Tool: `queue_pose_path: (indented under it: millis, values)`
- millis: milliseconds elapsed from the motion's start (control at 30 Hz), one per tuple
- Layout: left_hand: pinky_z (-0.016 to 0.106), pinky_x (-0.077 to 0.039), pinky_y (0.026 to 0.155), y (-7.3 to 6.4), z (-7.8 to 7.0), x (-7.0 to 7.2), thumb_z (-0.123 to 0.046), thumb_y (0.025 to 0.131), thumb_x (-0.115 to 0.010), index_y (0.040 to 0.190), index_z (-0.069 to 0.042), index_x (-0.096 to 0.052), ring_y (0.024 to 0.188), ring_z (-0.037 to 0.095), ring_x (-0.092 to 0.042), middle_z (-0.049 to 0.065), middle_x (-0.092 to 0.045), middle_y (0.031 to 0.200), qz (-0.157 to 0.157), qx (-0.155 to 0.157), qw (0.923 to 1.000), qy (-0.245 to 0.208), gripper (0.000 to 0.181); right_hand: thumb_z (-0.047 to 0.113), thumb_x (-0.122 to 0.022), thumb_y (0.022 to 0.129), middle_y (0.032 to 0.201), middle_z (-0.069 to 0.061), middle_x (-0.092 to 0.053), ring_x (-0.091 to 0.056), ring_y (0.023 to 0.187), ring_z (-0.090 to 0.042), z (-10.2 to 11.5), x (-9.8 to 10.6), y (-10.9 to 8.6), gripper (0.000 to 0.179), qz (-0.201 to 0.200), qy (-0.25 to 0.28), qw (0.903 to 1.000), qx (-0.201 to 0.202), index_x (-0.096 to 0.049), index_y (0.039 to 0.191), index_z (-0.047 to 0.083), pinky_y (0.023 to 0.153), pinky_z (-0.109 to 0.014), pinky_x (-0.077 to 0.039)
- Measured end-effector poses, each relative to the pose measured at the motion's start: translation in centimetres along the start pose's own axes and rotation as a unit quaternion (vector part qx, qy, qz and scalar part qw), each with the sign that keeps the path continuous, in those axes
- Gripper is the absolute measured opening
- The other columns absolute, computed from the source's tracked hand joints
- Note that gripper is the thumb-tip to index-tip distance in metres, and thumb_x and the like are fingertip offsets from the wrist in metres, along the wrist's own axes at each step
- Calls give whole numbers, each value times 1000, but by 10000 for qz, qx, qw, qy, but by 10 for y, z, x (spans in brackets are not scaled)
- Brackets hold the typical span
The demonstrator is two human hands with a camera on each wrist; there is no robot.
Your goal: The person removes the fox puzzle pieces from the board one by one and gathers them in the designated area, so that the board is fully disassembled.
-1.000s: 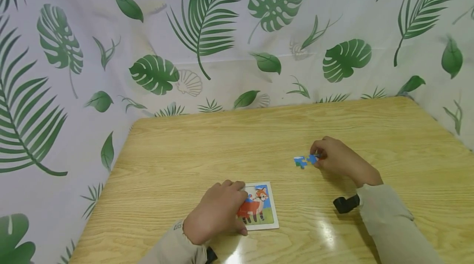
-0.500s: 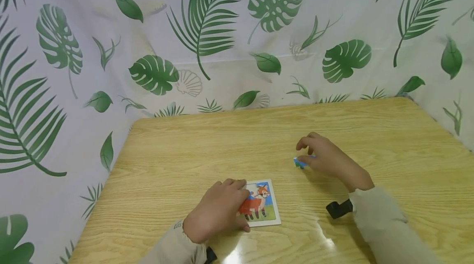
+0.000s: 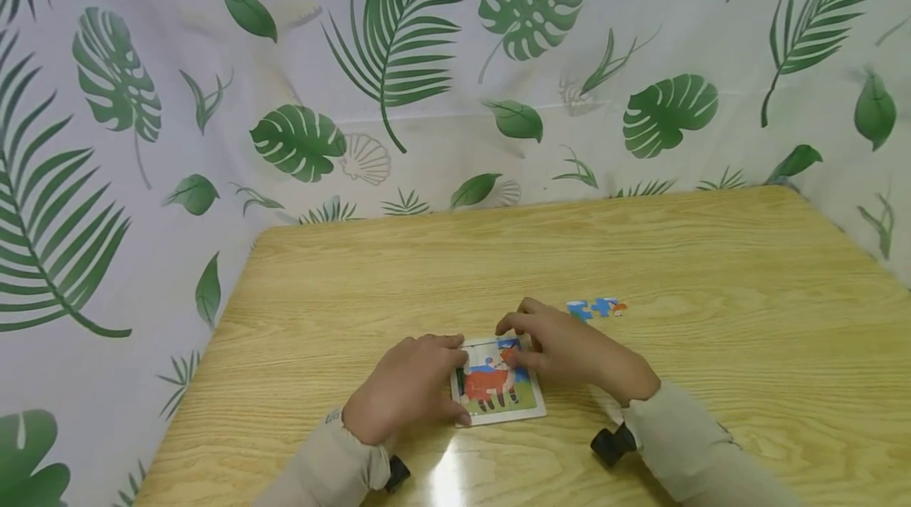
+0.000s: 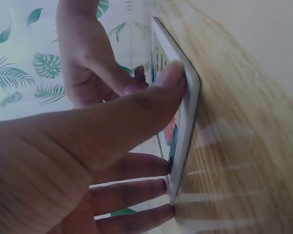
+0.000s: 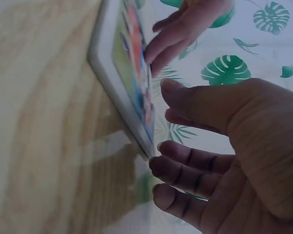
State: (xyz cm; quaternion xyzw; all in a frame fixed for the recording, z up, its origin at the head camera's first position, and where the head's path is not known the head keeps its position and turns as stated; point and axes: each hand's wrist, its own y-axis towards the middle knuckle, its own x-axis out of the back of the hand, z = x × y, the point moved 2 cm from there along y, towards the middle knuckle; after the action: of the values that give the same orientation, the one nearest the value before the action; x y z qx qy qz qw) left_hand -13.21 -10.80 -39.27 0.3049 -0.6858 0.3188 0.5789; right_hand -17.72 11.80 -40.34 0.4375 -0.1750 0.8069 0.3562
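Observation:
A framed jigsaw puzzle (image 3: 498,388) with a red fox on green and blue lies on the table, its white rim facing up. My left hand (image 3: 409,388) rests along its left side, thumb on the near rim and straight fingers at the far rim. In the left wrist view, the thumb (image 4: 170,78) presses on the frame's edge. My right hand (image 3: 569,345) is over the puzzle's upper right corner, fingers bent. Right wrist view: its thumb (image 5: 195,97) and fingertips stand apart beside the rim, with nothing showing between them.
Loose puzzle pieces (image 3: 580,309) in blue, white and orange lie on the wooden table (image 3: 398,278), beyond the right hand. A leaf-printed cloth (image 3: 441,80) hangs behind the table. Each wrist wears a black camera (image 3: 614,444).
My right hand has moved left and nearer, from the loose pieces to the puzzle, uncovering those pieces. My left hand has drawn back slightly left, and the puzzle has turned and shifted a little.

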Motion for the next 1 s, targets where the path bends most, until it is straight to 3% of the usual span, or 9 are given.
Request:
queue_pose_path:
  millis: [333,767,1000]
  values:
    - [49,-52,98,0,2,-1,-64,71,-87,134,-15,-70,131,26,-58,6,-57,149,121,62,9999,38,82,14,-75,96,99,-1,-53,-48,76,-11,-2,-9,4,20,117,46,9999,-111,-64,112,10,67,-27,-45]
    - [52,-51,101,0,2,-2,-62,72,-88,135,-13,-70,132,28,-57,7,-56,150,196,137,9997,-61,82,10,-75,96,102,-5,-49,-45,71,-10,0,-12,9,15,93,371,9993,-22,-62,104,11,63,-25,-44]
    - [53,-51,102,0,2,-3,-62,71,-89,135,-13,-70,131,28,-57,7,-57,150,145,93,9998,-57,83,6,-75,94,95,-2,-54,-47,79,-13,1,-12,8,20,77,547,9984,96,-57,103,9,69,-29,-44]
